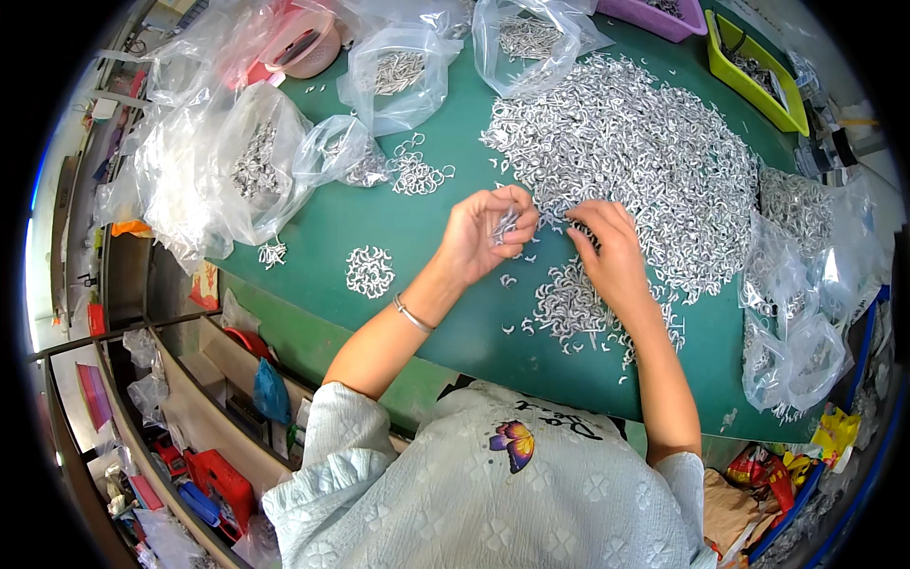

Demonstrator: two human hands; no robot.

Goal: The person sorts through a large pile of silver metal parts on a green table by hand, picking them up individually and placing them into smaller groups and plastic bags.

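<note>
My left hand [487,233] is curled, palm up, around several small silvery metal pieces [505,224]; their exact shape is partly hidden by the fingers. Just to its right, my right hand [611,251] reaches over the edge of the metal parts, its thumb and bent fingers a little apart, with nothing clearly seen between them. Beyond both hands spreads a large heap of small curved, claw-like metal pieces [654,171]. A smaller heap of curved pieces [567,302] lies below the right hand, partly behind the forearm.
On the green table [455,327] sit a round cluster of curved pieces [370,272] and some metal rings [415,171]. Clear plastic bags of parts [251,161] stand at left, with more bags [796,313] at right. A green basket [754,76] and purple basket [654,17] are at the back.
</note>
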